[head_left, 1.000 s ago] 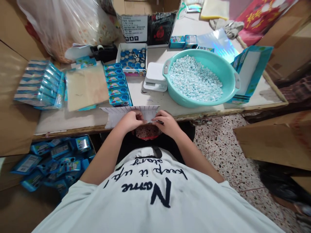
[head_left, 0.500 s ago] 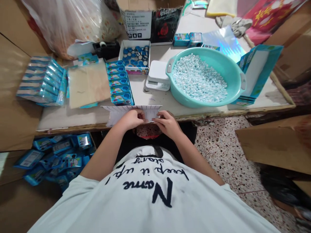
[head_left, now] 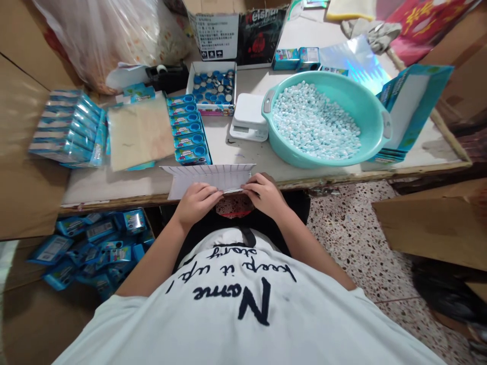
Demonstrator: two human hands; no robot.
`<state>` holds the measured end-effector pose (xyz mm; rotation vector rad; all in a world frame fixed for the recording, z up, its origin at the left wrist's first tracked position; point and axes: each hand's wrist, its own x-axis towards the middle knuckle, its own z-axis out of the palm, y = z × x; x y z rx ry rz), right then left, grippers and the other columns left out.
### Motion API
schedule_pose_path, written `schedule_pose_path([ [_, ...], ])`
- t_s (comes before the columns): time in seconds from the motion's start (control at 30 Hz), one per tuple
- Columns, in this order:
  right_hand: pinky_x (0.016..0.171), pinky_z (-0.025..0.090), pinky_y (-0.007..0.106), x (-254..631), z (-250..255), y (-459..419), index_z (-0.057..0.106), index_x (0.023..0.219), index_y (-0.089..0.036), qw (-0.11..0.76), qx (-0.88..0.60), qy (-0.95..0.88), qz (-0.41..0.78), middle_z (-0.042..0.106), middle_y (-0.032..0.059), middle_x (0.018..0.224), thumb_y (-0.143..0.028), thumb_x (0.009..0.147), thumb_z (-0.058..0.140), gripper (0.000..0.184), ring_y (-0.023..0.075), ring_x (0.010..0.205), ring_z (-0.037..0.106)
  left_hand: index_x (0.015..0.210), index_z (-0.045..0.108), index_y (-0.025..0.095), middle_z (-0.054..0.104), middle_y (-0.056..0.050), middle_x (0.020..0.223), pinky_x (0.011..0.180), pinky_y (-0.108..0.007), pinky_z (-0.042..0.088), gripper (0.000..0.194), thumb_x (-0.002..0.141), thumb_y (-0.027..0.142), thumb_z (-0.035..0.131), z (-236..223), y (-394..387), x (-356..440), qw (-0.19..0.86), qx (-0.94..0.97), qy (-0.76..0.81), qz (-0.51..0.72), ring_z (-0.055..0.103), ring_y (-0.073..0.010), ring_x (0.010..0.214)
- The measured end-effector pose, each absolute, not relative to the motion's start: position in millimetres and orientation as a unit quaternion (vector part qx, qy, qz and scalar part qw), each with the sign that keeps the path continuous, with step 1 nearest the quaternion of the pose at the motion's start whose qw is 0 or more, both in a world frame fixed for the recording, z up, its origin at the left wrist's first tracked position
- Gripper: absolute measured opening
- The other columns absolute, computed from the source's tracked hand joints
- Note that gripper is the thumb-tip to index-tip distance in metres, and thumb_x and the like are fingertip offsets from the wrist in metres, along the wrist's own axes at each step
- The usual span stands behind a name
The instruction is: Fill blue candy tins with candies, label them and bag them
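Observation:
A white creased cardboard sheet (head_left: 213,177) with a slitted far edge lies at the table's front edge. My left hand (head_left: 198,203) is closed on its near edge, fingers on top and thumb hidden. At the sheet's right end, my right hand (head_left: 264,192) pinches the near corner. Just beyond the sheet stands a row of small blue boxes (head_left: 191,153) with round holes in their tops. Behind it are a white kitchen scale (head_left: 249,116) and a turquoise basin (head_left: 371,126) of pale blue and white sweets.
Wrapped blue boxes (head_left: 64,129) and a beige sheet (head_left: 140,134) are at left. A white tray (head_left: 213,110) holds blue and silver caps. Folded blue display cartons (head_left: 413,116) stand at right. Many loose blue boxes (head_left: 99,230) fill a carton below left.
My left hand has drawn back from inside the sheet to its near edge, its fingers now lying over that edge. My right hand stays at the right end.

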<state>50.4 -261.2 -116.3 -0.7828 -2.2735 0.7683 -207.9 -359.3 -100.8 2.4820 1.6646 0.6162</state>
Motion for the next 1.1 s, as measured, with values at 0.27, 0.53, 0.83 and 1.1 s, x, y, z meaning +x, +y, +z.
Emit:
schedule_pose_path([
  [0.27, 0.086, 0.053, 0.038, 50.6, -118.1, -261.1, 0.079, 0.097, -0.022, 0.309, -0.308, -0.852, 0.290, 0.068, 0.0092, 0.098, -0.028, 0.101, 0.058, 0.023, 0.0224, 0.092, 0.063, 0.108, 0.074, 0.028, 0.076, -0.006, 0.103, 0.085, -0.042, 0.035, 0.027, 0.104, 0.034, 0.049, -89.4, -361.2, -200.9, -0.009, 0.778, 0.611, 0.146, 0.060, -0.0230, 0.093],
  [0.53, 0.102, 0.040, 0.051, 43.6, -103.2, -273.1, 0.077, 0.099, -0.024, 0.288, -0.334, -0.878, 0.188, 0.069, 0.0112, 0.110, -0.024, 0.099, 0.057, 0.020, 0.0296, 0.111, 0.056, 0.093, 0.077, 0.023, 0.069, -0.007, 0.086, 0.089, -0.045, 0.037, 0.031, 0.101, 0.033, 0.049, -71.5, -334.6, -206.7, 0.089, 0.795, 0.592, 0.095, 0.061, -0.0242, 0.087],
  [0.83, 0.085, 0.035, 0.043, -5.5, -89.4, -287.1, 0.070, 0.097, -0.021, 0.176, -0.303, -0.930, 0.112, 0.070, 0.0099, 0.098, -0.022, 0.103, 0.051, 0.019, 0.0271, 0.095, 0.056, 0.088, 0.077, 0.020, 0.068, -0.008, 0.084, 0.081, -0.038, 0.042, 0.030, 0.099, 0.027, 0.050, -70.9, -324.6, -215.1, 0.115, 0.817, 0.556, 0.101, 0.061, -0.0227, 0.083],
  [1.1, 0.078, 0.037, 0.040, -6.9, -102.2, -278.7, 0.072, 0.100, -0.020, 0.170, -0.300, -0.931, 0.124, 0.070, 0.0091, 0.096, -0.020, 0.102, 0.053, 0.020, 0.0259, 0.095, 0.058, 0.105, 0.077, 0.027, 0.075, -0.006, 0.101, 0.090, -0.039, 0.042, 0.025, 0.102, 0.035, 0.053, -75.9, -349.8, -226.6, 0.003, 0.827, 0.538, 0.161, 0.061, -0.0231, 0.099],
])
